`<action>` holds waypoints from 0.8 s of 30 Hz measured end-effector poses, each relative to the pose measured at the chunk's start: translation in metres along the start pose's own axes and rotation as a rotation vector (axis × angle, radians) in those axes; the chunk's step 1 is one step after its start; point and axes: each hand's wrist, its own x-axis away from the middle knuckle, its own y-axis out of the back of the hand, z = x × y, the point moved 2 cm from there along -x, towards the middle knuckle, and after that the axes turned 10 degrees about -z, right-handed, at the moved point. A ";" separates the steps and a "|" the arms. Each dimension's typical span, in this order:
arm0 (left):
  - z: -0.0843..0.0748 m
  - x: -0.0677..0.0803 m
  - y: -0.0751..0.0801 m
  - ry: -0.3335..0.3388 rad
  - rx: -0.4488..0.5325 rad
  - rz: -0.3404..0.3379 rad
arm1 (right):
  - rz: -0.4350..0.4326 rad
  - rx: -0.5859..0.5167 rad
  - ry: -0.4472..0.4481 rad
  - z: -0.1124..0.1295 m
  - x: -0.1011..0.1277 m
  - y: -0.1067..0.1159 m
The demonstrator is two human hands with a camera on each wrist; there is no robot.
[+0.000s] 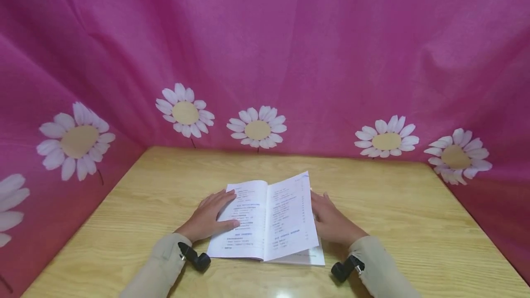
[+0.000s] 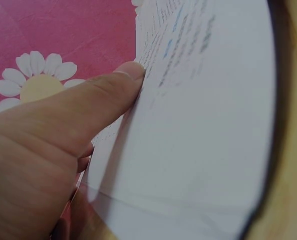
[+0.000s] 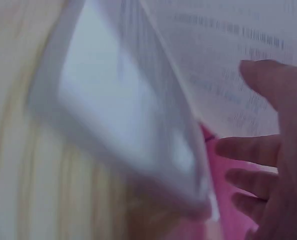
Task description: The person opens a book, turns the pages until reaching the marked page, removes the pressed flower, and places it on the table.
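An open white book (image 1: 244, 224) with printed text lies on the wooden table (image 1: 393, 206), near the front edge. My left hand (image 1: 209, 217) rests flat on the left page's outer edge, and its thumb (image 2: 88, 105) presses the paper (image 2: 198, 140). One right-hand page (image 1: 290, 215) stands lifted and tilted. My right hand (image 1: 331, 222) is behind that page with its fingers fairly straight. Its thumb (image 3: 273, 85) touches the raised page (image 3: 228, 50) above the remaining stack of pages (image 3: 128, 110). The right wrist view is blurred.
A pink cloth printed with white daisies (image 1: 256, 130) hangs as a backdrop behind the table and along both sides. Bare wood lies to the left, right and beyond the book. Beige sleeves with small black cameras (image 1: 194, 257) cover both wrists.
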 end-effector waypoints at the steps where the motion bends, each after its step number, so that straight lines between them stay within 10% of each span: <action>1: 0.000 -0.001 0.000 -0.004 0.000 0.003 | 0.023 -0.008 0.012 0.005 -0.001 0.001; 24: 0.000 -0.001 0.000 -0.011 -0.003 -0.004 | 0.147 -0.018 0.140 0.078 0.007 -0.035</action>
